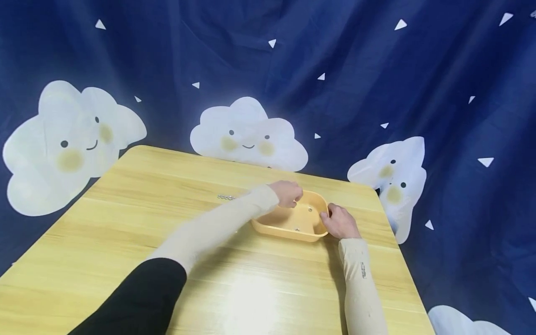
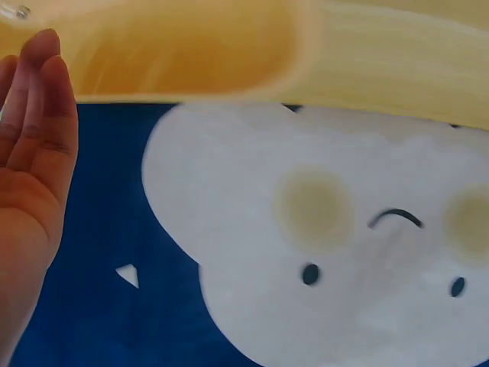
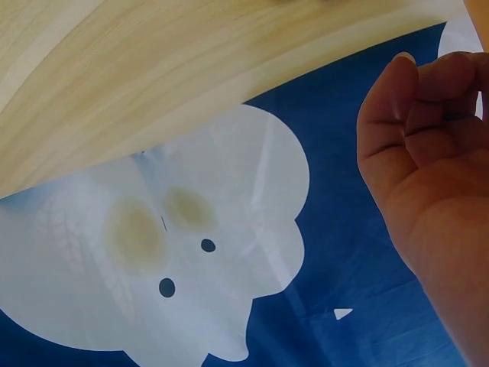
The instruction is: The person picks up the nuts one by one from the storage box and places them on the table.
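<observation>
A shallow orange plastic tray [image 1: 289, 232] with rounded corners sits on the table. My left hand [image 1: 287, 193] is over its far left part, palm down. In the left wrist view the fingers [image 2: 42, 115] are loosely bent, with nothing visible between them; the thumb is hidden. Beyond those fingertips a small shiny metal piece [image 2: 23, 12] lies in the tray. My right hand [image 1: 340, 222] grips the tray's right rim, thumb over the inner side. Inside the tray lie two small shiny metal pieces, one [image 1: 310, 209] farther back and another [image 1: 297, 229] by the near wall.
A row of several small shiny metal pieces [image 1: 226, 197] lies on the wooden table [image 1: 138, 186], left of the tray and partly behind my left forearm. A dark blue curtain [image 1: 356, 46] with smiling clouds hangs behind the table's far and right edges.
</observation>
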{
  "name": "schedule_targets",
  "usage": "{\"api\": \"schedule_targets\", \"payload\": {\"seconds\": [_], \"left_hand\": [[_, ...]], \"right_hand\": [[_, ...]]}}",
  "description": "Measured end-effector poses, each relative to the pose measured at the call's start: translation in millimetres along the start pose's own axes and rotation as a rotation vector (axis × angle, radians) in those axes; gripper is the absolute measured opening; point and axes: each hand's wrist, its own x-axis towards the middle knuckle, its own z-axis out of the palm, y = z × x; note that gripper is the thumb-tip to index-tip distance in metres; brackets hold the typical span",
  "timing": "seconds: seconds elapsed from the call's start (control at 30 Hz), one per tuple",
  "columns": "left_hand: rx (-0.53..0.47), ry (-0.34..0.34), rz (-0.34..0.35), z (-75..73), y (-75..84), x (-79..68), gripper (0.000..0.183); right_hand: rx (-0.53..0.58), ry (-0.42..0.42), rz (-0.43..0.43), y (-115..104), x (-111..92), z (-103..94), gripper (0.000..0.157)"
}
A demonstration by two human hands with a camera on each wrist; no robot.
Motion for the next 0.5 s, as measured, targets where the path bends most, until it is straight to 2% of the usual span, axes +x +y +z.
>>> {"api": "schedule_targets", "payload": {"seconds": [0.17,0.3,0.4,0.5], "left_hand": [[0.011,-0.028,-0.03,7.6,26.7,9.9,0.01],[0.121,-0.01,-0.017,20.3,43.8,20.8,0.016],[0.187,-0.025,-0.003,32.1,51.5,27.7,0.019],[0.193,-0.047,0.009,39.0,56.2,33.1,0.023]], "right_hand": [[-0.004,0.007,-0.004,0.9,0.5,-2.0,0.025],[-0.006,0.009,-0.007,0.0,0.4,-1.7,0.024],[-0.007,-0.004,-0.008,-1.6,-0.5,-1.0,0.023],[-0.011,-0.008,-0.009,-0.8,-2.0,-2.0,0.023]]}}
